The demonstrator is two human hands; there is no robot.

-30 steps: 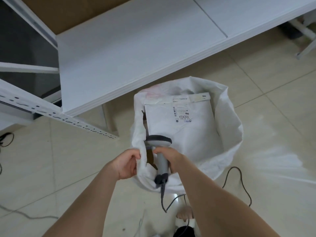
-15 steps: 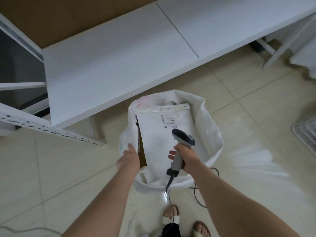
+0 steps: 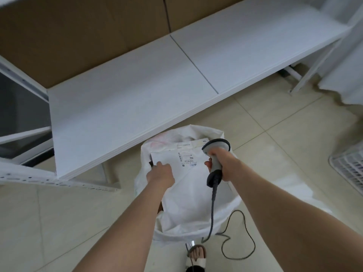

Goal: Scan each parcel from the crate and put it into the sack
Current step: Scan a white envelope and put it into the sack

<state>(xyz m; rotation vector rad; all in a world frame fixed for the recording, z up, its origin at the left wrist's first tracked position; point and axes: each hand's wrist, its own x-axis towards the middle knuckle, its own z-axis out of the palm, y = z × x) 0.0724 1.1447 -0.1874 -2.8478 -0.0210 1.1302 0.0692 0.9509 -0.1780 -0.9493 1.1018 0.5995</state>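
Note:
A white sack (image 3: 144,154) stands open on the tiled floor in front of me. Inside it lies a flat white parcel (image 3: 194,185) with a printed label near its top, over another labelled parcel (image 3: 193,143). My left hand (image 3: 161,173) reaches into the sack and rests on the top parcel's upper left part, fingers pointing down onto it. My right hand (image 3: 221,165) grips the handle of a grey barcode scanner (image 3: 216,147), held over the sack's right side. The white mesh crate (image 3: 349,167) shows at the right edge.
A low white shelf board (image 3: 137,95) runs just behind the sack, with brown cardboard (image 3: 78,36) behind it. The scanner cable (image 3: 242,244) loops on the floor to the sack's right. My sandalled foot (image 3: 196,256) is below the sack. White cloth (image 3: 343,85) hangs at upper right.
My left hand left the sack's rim and moved onto the parcel inside. My right hand carried the scanner up and to the right. The view shifted right, bringing the crate into sight.

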